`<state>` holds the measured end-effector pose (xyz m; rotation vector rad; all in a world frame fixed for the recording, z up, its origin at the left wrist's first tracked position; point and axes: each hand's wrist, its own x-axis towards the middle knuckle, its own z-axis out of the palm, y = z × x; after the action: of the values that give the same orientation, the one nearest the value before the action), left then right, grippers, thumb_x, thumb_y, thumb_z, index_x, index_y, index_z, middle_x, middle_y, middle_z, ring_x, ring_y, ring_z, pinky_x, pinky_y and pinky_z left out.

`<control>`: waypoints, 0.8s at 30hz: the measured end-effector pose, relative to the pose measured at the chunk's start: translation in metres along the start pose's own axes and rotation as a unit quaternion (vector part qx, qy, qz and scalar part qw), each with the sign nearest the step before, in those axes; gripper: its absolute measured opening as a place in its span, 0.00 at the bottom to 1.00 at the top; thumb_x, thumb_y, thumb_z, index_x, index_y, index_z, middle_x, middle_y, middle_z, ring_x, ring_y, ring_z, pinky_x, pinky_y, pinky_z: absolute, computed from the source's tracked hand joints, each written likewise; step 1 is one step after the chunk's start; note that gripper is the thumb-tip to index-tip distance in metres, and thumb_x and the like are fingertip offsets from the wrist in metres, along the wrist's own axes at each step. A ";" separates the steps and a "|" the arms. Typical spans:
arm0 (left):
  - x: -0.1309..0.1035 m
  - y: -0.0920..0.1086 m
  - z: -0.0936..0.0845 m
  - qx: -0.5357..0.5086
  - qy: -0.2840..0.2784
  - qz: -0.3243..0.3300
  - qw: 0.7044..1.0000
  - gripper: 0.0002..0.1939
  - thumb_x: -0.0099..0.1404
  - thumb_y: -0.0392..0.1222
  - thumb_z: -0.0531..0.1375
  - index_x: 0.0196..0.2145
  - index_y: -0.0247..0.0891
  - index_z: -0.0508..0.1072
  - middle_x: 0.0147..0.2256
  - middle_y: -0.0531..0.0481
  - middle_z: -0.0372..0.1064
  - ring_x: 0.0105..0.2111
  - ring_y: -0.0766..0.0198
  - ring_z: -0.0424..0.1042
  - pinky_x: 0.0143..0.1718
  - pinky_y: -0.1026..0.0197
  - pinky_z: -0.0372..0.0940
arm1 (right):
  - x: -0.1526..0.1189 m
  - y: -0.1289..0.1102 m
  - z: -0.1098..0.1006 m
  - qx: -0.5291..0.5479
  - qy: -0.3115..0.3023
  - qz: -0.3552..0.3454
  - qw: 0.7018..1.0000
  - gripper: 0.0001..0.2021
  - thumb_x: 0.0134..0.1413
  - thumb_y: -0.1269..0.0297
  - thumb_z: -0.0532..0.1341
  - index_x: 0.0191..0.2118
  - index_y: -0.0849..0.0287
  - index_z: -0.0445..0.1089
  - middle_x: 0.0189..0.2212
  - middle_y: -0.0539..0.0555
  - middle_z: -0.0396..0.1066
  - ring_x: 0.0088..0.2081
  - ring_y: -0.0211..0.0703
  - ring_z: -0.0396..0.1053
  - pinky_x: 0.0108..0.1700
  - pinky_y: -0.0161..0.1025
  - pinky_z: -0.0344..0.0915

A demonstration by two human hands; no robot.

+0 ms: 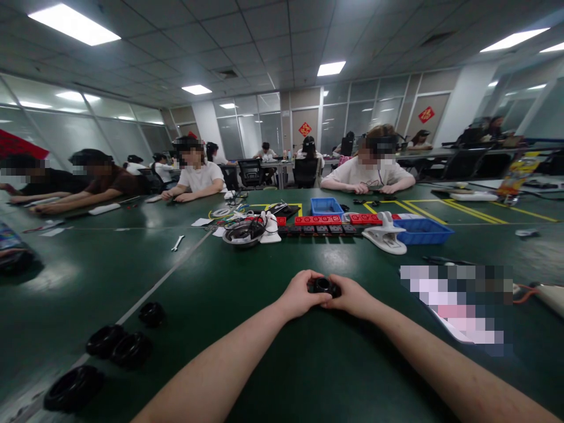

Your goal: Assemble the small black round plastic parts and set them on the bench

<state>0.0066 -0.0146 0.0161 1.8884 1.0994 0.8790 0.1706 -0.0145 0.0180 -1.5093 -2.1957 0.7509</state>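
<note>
Near the middle of the green table (247,294), a small black ring-shaped part (324,285) is held between my two hands. My left hand (305,295) grips its left side, with the thumb across the front. From the right, my right hand (350,295) closes on the same part, its thumb and fingertips against the edge. The part's round opening faces up; its underside is hidden. Several similar black rings lie at the lower left, one (152,314) apart from the others and the nearest (74,388) at the table's lower left.
Ahead stand red and black power strips (317,226), a metal bowl (243,234), a white clamp (385,235) and blue bins (423,231). A wrench (177,243) lies left. A pixelated flat object (453,305) is at right. People sit across the table.
</note>
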 end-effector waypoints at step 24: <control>0.004 -0.004 -0.011 -0.059 -0.049 0.015 0.997 0.23 0.45 0.41 0.63 0.40 0.35 0.66 0.39 0.47 0.63 0.37 0.63 0.64 0.37 0.61 0.59 | 0.001 0.007 -0.005 0.090 -0.067 -0.070 0.991 0.18 0.39 0.63 0.61 0.41 0.60 0.64 0.32 0.51 0.68 0.32 0.41 0.64 0.33 0.35 0.59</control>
<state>-0.0024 -0.0072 0.0183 1.8337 0.9416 0.8398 0.1784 -0.0104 0.0182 -1.2354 -2.2341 0.9990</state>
